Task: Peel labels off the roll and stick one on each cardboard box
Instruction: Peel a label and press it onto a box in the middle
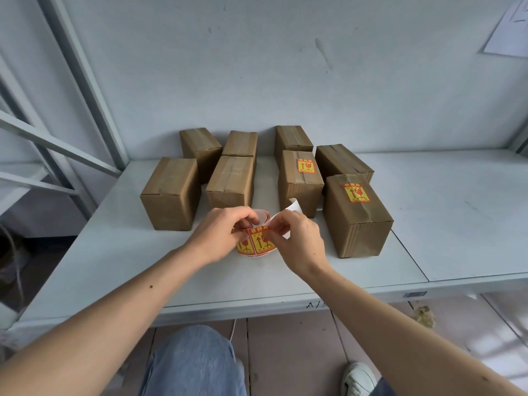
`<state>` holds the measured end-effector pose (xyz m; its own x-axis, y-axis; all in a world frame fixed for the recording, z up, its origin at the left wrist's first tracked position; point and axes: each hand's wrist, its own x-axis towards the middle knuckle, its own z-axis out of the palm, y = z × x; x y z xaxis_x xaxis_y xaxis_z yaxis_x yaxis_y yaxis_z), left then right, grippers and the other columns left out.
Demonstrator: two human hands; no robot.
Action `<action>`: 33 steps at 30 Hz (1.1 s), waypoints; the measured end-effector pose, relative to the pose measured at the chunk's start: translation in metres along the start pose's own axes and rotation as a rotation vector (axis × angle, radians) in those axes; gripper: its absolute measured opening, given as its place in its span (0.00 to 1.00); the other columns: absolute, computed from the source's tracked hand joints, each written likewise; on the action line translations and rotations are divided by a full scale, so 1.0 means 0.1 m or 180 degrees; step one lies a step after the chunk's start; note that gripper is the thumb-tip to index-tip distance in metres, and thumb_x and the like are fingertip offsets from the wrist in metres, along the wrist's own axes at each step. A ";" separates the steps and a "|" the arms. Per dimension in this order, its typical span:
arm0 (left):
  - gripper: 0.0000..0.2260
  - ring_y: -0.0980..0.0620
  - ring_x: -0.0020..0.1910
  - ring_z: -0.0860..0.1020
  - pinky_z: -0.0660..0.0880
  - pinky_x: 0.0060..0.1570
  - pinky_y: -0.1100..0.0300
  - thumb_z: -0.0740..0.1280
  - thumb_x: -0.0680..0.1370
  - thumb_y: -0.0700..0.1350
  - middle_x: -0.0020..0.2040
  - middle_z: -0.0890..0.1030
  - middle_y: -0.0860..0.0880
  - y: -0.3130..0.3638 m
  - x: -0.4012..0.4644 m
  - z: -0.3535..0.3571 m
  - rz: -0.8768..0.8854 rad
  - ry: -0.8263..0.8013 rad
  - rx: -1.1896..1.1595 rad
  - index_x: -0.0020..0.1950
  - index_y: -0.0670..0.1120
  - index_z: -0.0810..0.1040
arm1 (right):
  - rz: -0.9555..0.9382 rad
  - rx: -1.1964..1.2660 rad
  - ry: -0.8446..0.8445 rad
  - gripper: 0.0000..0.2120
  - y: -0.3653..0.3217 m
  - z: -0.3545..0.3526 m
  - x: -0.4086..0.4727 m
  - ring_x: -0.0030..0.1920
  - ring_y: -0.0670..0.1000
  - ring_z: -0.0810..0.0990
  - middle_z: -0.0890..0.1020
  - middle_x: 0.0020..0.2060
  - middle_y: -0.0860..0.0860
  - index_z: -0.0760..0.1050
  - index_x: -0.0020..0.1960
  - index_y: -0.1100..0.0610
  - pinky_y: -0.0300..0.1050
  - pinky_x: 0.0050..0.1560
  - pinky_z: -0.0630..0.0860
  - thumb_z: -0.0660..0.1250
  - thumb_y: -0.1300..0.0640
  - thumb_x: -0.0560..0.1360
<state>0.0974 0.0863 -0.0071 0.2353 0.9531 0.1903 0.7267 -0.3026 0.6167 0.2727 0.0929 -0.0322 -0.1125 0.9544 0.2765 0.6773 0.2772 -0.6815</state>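
Observation:
Several brown cardboard boxes stand on the white shelf. Two carry a yellow-and-red label: the near right box and the box behind it. The near left box, the box beside it and the back boxes show bare tops. My left hand holds the label roll just above the shelf, in front of the boxes. My right hand pinches the edge of a label at the roll's top. A white strip of backing paper curls up behind my right fingers.
The shelf's front edge runs below my wrists, with metal uprights and braces at the left. A grey wall closes the back, with a paper sheet pinned top right. My knee in jeans and a white shoe show under the shelf.

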 end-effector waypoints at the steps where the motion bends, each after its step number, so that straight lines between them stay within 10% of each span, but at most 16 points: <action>1: 0.13 0.54 0.50 0.80 0.80 0.50 0.56 0.70 0.73 0.34 0.47 0.81 0.53 -0.01 0.00 0.00 0.0004 0.0009 -0.0002 0.54 0.48 0.80 | -0.0016 0.0022 -0.0009 0.04 0.01 0.00 0.00 0.43 0.45 0.80 0.82 0.42 0.45 0.77 0.42 0.50 0.51 0.42 0.81 0.72 0.54 0.72; 12: 0.11 0.55 0.47 0.81 0.80 0.46 0.49 0.72 0.73 0.37 0.45 0.83 0.54 -0.07 -0.01 -0.01 -0.0048 0.0117 0.0144 0.49 0.52 0.80 | -0.0032 0.0257 -0.0451 0.09 0.09 -0.10 -0.01 0.48 0.45 0.83 0.85 0.45 0.45 0.74 0.40 0.48 0.52 0.49 0.80 0.73 0.57 0.72; 17: 0.12 0.50 0.49 0.81 0.80 0.43 0.52 0.70 0.73 0.37 0.51 0.83 0.51 -0.01 -0.08 -0.02 0.0197 -0.0031 0.0983 0.53 0.50 0.79 | 0.0049 0.0546 -0.0265 0.06 0.00 -0.38 0.07 0.37 0.39 0.79 0.83 0.37 0.46 0.78 0.39 0.54 0.27 0.36 0.72 0.75 0.59 0.71; 27: 0.12 0.53 0.51 0.77 0.75 0.45 0.62 0.72 0.71 0.47 0.51 0.79 0.51 -0.02 0.05 -0.39 -0.0168 0.0623 0.0252 0.53 0.46 0.80 | 0.0553 0.1097 -0.0123 0.07 -0.52 -0.46 0.96 0.31 0.46 0.82 0.85 0.36 0.53 0.80 0.47 0.58 0.41 0.39 0.82 0.75 0.59 0.71; 33: 0.42 0.47 0.68 0.67 0.70 0.62 0.50 0.76 0.65 0.59 0.70 0.66 0.47 -0.24 0.39 -0.57 -0.0995 0.0526 0.0676 0.72 0.44 0.63 | 0.1025 0.1113 -0.0384 0.07 -0.65 -0.11 1.47 0.32 0.44 0.81 0.85 0.38 0.53 0.81 0.47 0.59 0.35 0.31 0.77 0.75 0.57 0.72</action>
<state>0.0523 0.1311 0.0290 -0.1121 0.9824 0.1496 0.8679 0.0235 0.4962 0.2201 0.2135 0.0605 -0.0350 0.9980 -0.0521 0.4091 -0.0333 -0.9119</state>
